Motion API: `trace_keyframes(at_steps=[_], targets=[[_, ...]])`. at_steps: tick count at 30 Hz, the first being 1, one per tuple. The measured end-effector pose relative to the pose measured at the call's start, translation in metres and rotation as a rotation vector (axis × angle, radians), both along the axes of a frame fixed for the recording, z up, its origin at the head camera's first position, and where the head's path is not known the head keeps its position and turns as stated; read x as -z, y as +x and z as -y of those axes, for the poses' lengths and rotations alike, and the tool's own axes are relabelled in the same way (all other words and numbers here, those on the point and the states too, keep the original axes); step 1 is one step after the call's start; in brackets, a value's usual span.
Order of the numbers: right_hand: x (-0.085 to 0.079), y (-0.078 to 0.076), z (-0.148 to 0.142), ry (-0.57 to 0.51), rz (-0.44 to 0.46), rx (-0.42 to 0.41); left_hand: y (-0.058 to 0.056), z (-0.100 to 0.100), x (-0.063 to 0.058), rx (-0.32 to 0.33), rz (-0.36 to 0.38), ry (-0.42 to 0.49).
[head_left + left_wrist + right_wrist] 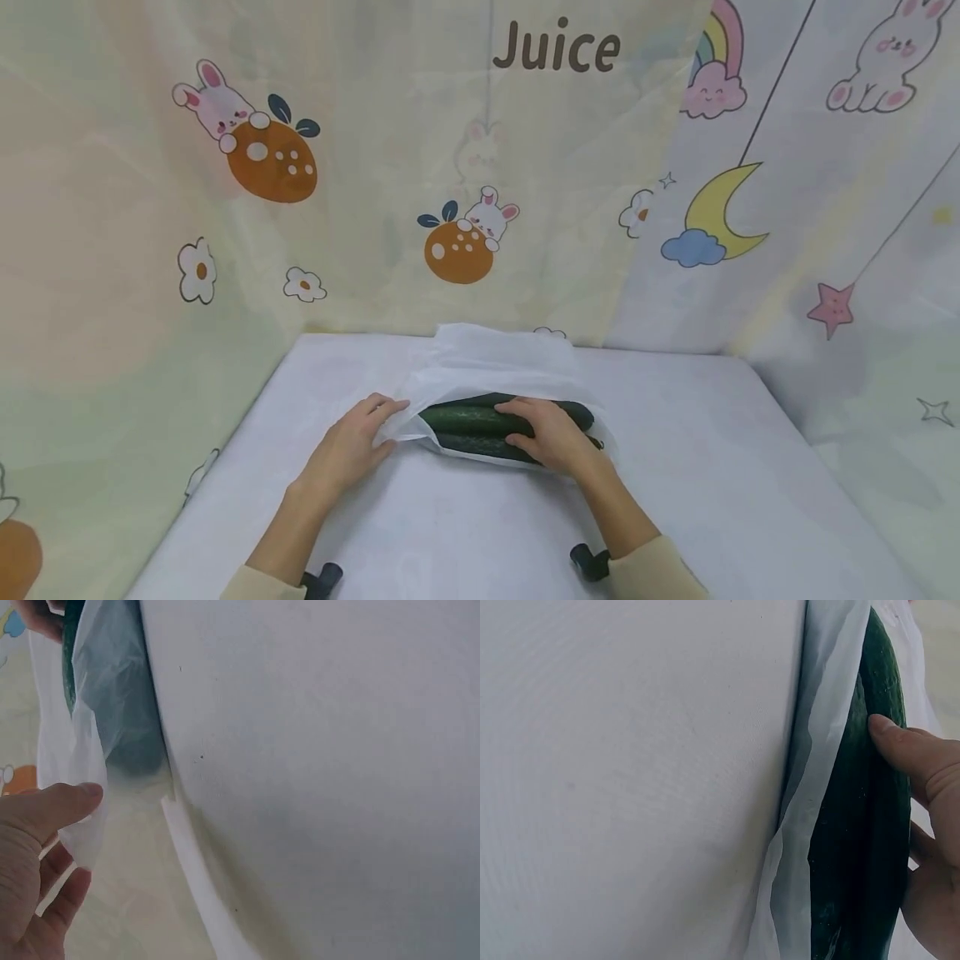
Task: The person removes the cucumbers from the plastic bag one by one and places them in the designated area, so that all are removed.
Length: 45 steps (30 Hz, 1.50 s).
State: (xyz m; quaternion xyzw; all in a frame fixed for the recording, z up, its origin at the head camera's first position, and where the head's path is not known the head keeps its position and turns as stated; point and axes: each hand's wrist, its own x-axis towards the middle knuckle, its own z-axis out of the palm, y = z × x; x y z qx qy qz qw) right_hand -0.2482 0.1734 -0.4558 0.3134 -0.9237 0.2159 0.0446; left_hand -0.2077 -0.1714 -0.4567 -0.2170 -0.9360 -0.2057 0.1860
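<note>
Several dark green cucumbers [467, 420] lie side by side, partly inside a thin white plastic bag [498, 367]. In the head view my left hand [351, 450] is at the bag's left end. The left wrist view shows its thumb [79, 801] and fingers pinching an edge of the bag. From the right, my right hand [553, 437] grips the upper cucumber. In the right wrist view its thumb [889, 729] lies along that cucumber [886, 802], with the other fingers on the far side. The bag's front edge covers part of the lower cucumber.
A white-covered table [480, 533] holds the bag near its back edge. Behind and at both sides hang printed cloth walls [360, 242]. Black wrist mounts [591, 563] show beside both sleeves.
</note>
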Motion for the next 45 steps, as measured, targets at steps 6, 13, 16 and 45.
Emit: trace_keyframes(at_steps=[6,13,16,45], targets=[[-0.001,-0.002,0.002,-0.039,-0.001,0.022,0.0,0.011,-0.004,0.006,-0.046,-0.023],[0.001,0.0,0.0,-0.081,0.08,0.055,0.006,0.016,-0.002,0.018,-0.035,0.014],[0.001,0.0,0.0,-0.096,0.101,0.056,0.009,0.017,-0.002,0.021,-0.044,0.029],[-0.032,0.012,-0.006,-0.306,0.012,-0.15,-0.001,0.021,0.001,0.048,-0.151,0.073]])
